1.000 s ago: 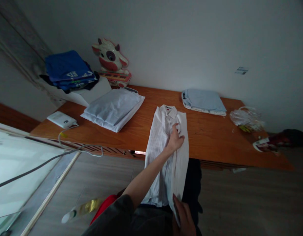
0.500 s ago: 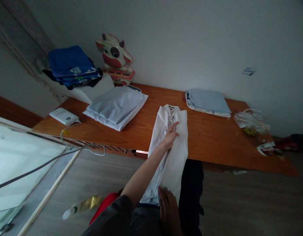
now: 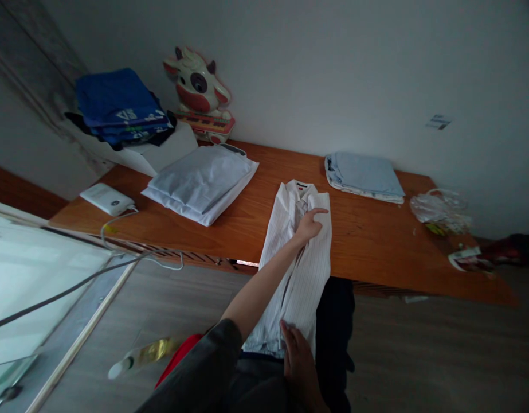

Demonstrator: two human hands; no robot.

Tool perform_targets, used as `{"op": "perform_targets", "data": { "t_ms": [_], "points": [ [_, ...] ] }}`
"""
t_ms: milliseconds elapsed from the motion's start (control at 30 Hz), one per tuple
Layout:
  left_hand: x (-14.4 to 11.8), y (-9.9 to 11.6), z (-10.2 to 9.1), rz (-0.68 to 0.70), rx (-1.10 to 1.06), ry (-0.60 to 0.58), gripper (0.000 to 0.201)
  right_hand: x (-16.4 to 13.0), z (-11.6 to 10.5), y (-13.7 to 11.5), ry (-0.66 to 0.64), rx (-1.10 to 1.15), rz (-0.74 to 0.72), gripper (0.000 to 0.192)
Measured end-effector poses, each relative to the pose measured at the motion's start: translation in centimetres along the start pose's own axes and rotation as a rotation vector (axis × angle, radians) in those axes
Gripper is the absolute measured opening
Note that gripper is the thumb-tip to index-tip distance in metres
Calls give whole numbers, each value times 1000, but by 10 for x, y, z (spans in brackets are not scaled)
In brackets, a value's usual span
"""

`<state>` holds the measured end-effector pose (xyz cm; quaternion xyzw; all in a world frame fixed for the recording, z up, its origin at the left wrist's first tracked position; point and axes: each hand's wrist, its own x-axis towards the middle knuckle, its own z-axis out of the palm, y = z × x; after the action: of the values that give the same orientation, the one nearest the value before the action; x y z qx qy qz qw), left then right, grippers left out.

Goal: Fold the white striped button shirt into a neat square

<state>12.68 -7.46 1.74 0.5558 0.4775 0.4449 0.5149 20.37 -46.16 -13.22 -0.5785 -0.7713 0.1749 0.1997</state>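
Observation:
A white striped shirt (image 3: 309, 275), folded into a long narrow strip, lies with its collar on the wooden table (image 3: 367, 241) and its lower part hanging over the front edge. My left hand (image 3: 309, 225) rests flat on the shirt's chest, fingers spread toward the right fold. My right hand (image 3: 299, 367) presses the shirt's hem near my body at the bottom of the view; whether it pinches the cloth I cannot tell.
On the table lie a pale folded stack (image 3: 202, 182) at the left, a light blue folded stack (image 3: 364, 175) at the back right, a white device with a cable (image 3: 106, 198) and a plastic bag (image 3: 438, 211). Blue clothes (image 3: 118, 106) and a cow toy (image 3: 198, 92) stand behind.
My right hand moved left along the hem, bringing the shirt's right flap flat over the body. My left hand slid slightly on the chest, smoothing toward the right fold.

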Motion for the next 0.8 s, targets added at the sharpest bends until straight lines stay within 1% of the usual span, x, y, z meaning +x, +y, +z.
{"op": "perform_targets", "data": {
  "t_ms": [133,167,233,300,333,400,467,533,567,600,667,700,733,767,800],
  "points": [
    [7,6,8,-11,-12,-33,63,4,-6,0,12,37,-11,84],
    [4,9,11,18,-5,-12,66,5,-8,-1,16,51,-7,82],
    [-7,20,14,139,34,64,77,8,-11,-4,24,77,11,76],
    [-31,34,15,287,89,133,84,10,-16,-8,31,104,15,69],
    [-47,42,15,341,108,143,84,11,-20,-10,31,125,11,66],
    [-89,53,15,377,99,111,73,11,-31,-13,8,201,16,57],
    [-140,56,13,362,45,91,55,13,-48,-11,-16,302,56,41],
    [-192,47,12,311,-16,123,39,18,-67,-2,21,371,127,25],
    [-217,38,11,275,-43,159,33,22,-76,5,70,378,172,22],
    [-240,28,11,233,-62,201,29,28,-85,12,133,368,224,24],
    [-277,4,13,143,-81,296,23,42,-97,26,235,333,331,39],
    [-291,-7,14,95,-84,335,23,50,-100,32,250,321,374,51],
    [-301,-18,17,43,-83,350,28,58,-103,36,240,314,403,63],
    [-309,-28,19,-8,-79,337,37,66,-104,39,214,312,419,73],
    [-313,-37,21,-56,-72,298,49,73,-105,41,177,316,421,81]
  ]
}}
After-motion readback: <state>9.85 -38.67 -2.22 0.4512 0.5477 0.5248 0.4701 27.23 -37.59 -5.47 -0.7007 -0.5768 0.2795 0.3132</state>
